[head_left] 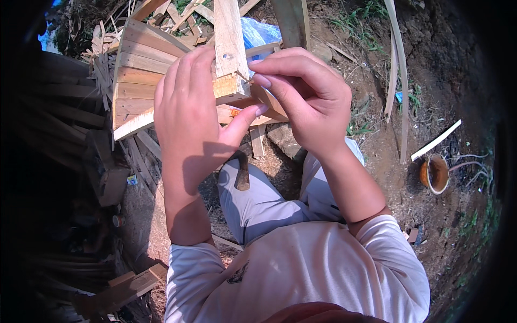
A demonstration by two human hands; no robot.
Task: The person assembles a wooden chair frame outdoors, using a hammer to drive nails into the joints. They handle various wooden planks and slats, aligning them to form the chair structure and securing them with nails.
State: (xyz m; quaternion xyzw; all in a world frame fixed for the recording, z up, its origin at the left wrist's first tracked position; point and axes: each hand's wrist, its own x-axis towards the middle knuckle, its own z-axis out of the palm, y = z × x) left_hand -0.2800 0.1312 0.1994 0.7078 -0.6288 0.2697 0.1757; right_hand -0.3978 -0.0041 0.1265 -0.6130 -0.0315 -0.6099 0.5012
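In front of me stands a wooden frame with a slatted panel (142, 70), looking like a chair under construction. My left hand (188, 107) grips its corner, fingers over the rail (134, 125) and thumb reaching beneath the joint. An upright wooden post (229, 32) rises from that corner, with a nail head showing on its face. On the post's right side, my right hand (309, 91) pinches a thin, small nail (247, 82) between thumb and forefinger, close against the wood. A hammer (243, 176) with a wooden handle rests by my thigh, its head partly shaded.
Scrap strips of wood (99, 54) pile up behind the frame at left. Blue plastic sheeting (258, 33) shows behind the post. To the right, bare earth holds long thin strips (399, 81) and an orange-brown bucket (435, 174). Boards (126, 282) lie at lower left.
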